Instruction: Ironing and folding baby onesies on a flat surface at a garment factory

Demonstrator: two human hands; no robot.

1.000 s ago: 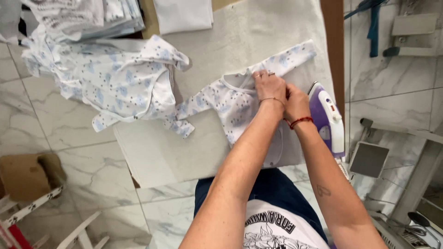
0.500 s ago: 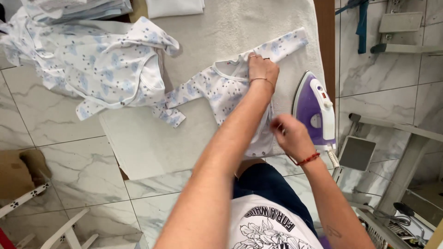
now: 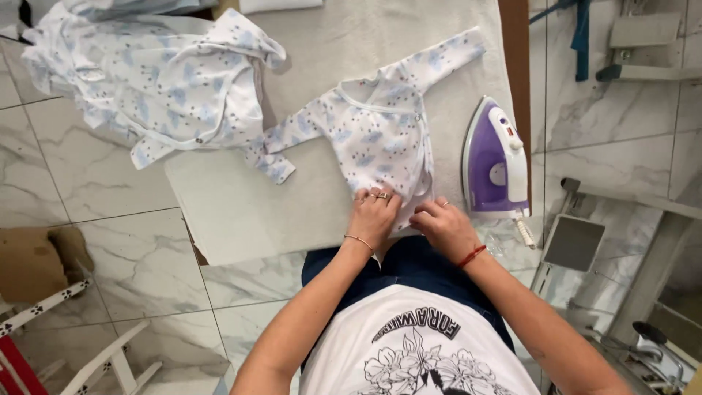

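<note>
Centre frame, we press both hands, the left hand (image 3: 373,213) and right hand (image 3: 443,227), flat and open on the hem of the baby shirt (image 3: 380,132), keeping it smooth on the table (image 3: 241,212); the iron (image 3: 496,161) rests right of it, clear of the cloth.

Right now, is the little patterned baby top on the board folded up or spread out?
Spread out. The baby top lies flat on the ironing board, both sleeves stretched sideways; the left hand and right hand press its lower hem.

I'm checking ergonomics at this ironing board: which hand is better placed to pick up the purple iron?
Likely the right hand. It rests on the small garment's hem beside the iron, which stands on that side. The left hand lies farther away, pressing the hem.
</note>
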